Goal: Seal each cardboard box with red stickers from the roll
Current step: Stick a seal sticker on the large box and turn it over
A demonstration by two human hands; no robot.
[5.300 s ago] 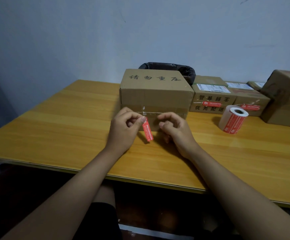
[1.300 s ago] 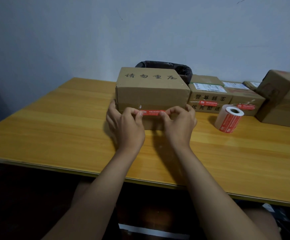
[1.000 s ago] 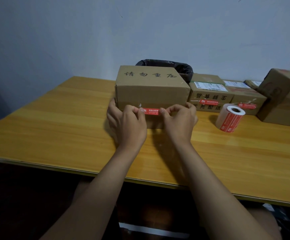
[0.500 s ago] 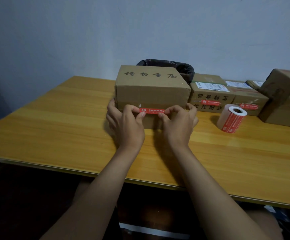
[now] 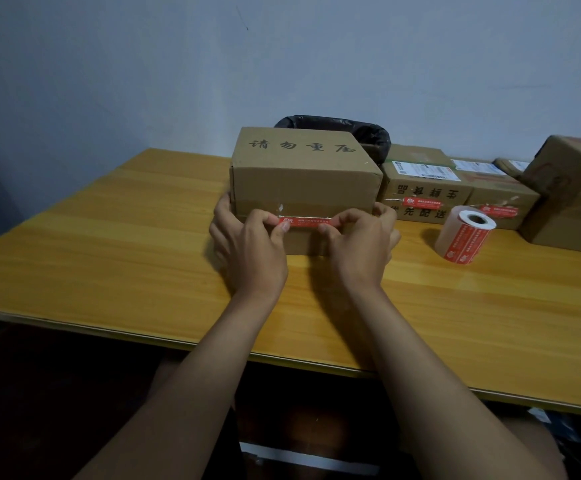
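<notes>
Both thumbs press the red sticker (image 5: pixel 304 221) flat along the seam on the box (image 5: pixel 303 188) front, left hand (image 5: pixel 251 251) and right hand (image 5: pixel 358 247) curled around its corners. Next I'd expect another sticker from the roll (image 5: pixel 464 237)

A wooden table (image 5: pixel 109 244) fills mid-frame. On it stand a cardboard box (image 5: pixel 303 181) at centre, a sticker roll (image 5: pixel 464 237) right, more boxes (image 5: pixel 424 188) along the upper right.

Head camera looks forward and down, close over the table (image 5: pixel 109 258).
</notes>
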